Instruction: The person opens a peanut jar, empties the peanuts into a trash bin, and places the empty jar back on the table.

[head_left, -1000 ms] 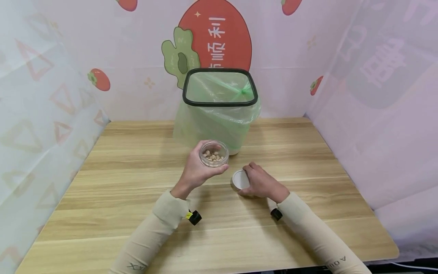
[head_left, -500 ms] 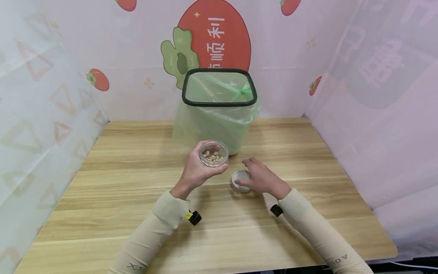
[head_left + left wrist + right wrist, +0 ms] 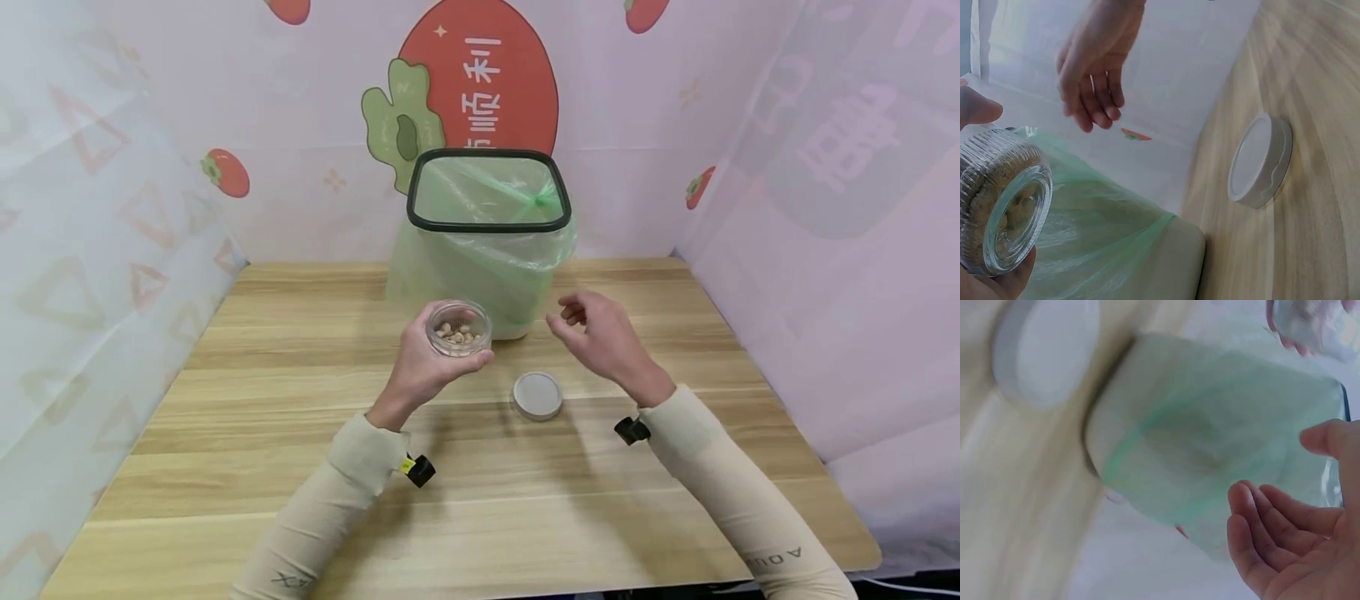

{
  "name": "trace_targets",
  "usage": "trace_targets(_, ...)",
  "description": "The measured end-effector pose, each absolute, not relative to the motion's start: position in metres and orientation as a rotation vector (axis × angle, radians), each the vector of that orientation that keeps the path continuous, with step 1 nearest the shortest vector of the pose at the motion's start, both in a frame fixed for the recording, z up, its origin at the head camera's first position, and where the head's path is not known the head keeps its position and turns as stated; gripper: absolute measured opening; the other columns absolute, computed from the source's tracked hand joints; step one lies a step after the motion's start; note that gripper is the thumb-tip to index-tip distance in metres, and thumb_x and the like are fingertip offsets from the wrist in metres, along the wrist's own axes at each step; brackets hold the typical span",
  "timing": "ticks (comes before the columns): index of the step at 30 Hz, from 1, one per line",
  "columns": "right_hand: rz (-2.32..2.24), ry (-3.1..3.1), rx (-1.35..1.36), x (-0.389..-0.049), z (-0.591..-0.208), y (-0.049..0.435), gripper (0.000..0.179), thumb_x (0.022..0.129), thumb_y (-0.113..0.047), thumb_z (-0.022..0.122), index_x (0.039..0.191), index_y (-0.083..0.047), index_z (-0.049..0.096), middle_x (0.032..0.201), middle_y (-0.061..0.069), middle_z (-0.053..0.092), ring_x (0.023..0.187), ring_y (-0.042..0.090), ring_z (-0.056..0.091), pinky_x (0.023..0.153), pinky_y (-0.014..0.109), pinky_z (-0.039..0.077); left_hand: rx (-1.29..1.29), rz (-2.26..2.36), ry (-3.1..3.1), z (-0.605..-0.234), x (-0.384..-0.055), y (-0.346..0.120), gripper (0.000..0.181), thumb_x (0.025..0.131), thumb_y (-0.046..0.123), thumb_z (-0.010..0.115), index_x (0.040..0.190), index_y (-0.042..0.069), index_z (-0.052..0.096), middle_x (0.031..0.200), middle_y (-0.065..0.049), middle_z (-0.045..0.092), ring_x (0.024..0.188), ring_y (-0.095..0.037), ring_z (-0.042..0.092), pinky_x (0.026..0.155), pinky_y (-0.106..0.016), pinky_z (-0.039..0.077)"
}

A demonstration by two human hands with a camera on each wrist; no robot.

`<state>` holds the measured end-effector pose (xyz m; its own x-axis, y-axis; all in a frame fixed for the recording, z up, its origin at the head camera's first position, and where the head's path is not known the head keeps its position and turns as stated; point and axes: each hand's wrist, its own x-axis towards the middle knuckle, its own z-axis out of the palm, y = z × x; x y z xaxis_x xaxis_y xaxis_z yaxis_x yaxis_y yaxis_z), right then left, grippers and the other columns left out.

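Note:
In the head view my left hand (image 3: 426, 361) grips a clear glass jar (image 3: 483, 333), tilted so its mouth faces me. Several pale nuts or beans (image 3: 456, 334) lie inside; their exact kind is unclear. The left wrist view shows the ribbed side and round base of the jar (image 3: 999, 206). My right hand (image 3: 609, 337) hovers above the table, apart from everything, its fingers loosely bent and holding nothing. Below it, a round white lid (image 3: 537, 395) lies flat on the table.
Behind the jar stands a bin (image 3: 480, 275) lined with a translucent green bag, its black rim (image 3: 491, 227) on top. The wooden table (image 3: 300, 500) carries the lid and bin. Printed cloth walls (image 3: 315, 100) enclose the back and sides.
My right hand has let go of the lid and lifted away up and to the right. The lid stays on the table. My left hand with the jar has shifted slightly left.

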<state>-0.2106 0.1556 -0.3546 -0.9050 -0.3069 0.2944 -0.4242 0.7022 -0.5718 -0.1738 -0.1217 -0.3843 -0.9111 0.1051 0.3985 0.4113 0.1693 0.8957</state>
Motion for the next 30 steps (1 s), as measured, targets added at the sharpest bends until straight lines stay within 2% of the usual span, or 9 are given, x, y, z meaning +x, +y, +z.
trace_targets(8, 0.991, -2.65, 0.489, -0.223, -0.317, 0.166, 0.039, 0.103, -0.033, 0.061, 0.119, 0.001, 0.069, 0.103, 0.017, 0.076, 0.094, 0.031, 0.072, 0.086, 0.047, 0.058, -0.48, -1.844, -2.171, -0.372, -0.174, -0.134, 0.071, 0.073, 0.005, 0.094, 0.136, 0.004, 0.061, 0.125, -0.021, 0.072, 0.119, -0.032, 0.067, 0.097, -0.018, 0.052)
trace_targets(14, 1.026, -2.6, 0.43, -0.233, -0.291, 0.161, 0.044, 0.103, -0.039, 0.056, 0.118, 0.001, 0.067, 0.106, 0.02, 0.075, 0.099, 0.032, 0.071, 0.09, 0.047, 0.056, -0.445, -1.818, -2.166, -0.359, -0.176, -0.143, 0.071, 0.073, 0.008, 0.094, 0.135, 0.006, 0.061, 0.123, -0.017, 0.073, 0.118, -0.035, 0.067, 0.094, -0.018, 0.054)
trace_targets(17, 1.004, -2.608, 0.404, -0.238, -0.281, 0.159, 0.048, 0.103, -0.041, 0.055, 0.121, 0.002, 0.066, 0.108, 0.02, 0.074, 0.1, 0.033, 0.07, 0.091, 0.049, 0.056, -0.443, -1.803, -2.159, -0.353, -0.178, -0.147, 0.07, 0.073, 0.009, 0.095, 0.134, 0.006, 0.061, 0.123, -0.018, 0.073, 0.118, -0.037, 0.067, 0.094, -0.019, 0.054)
trace_targets(22, 0.955, -2.669, 0.384, -0.246, -0.268, 0.157, 0.054, 0.103, -0.047, 0.054, 0.124, 0.002, 0.064, 0.112, 0.019, 0.073, 0.102, 0.033, 0.069, 0.094, 0.05, 0.055, -0.419, -1.76, -2.158, -0.343, -0.178, -0.155, 0.068, 0.072, 0.009, 0.095, 0.132, 0.006, 0.064, 0.122, -0.015, 0.074, 0.114, -0.03, 0.068, 0.093, -0.019, 0.054)
trace_targets(30, 0.867, -2.712, 0.37, -0.259, -0.246, 0.15, 0.055, 0.103, -0.048, 0.049, 0.118, 0.003, 0.065, 0.108, 0.019, 0.071, 0.099, 0.034, 0.064, 0.09, 0.048, 0.053, -0.373, -1.692, -2.15, -0.326, -0.186, -0.172, 0.061, 0.074, 0.01, 0.094, 0.128, 0.005, 0.066, 0.119, -0.014, 0.074, 0.108, -0.018, 0.068, 0.091, -0.019, 0.055)
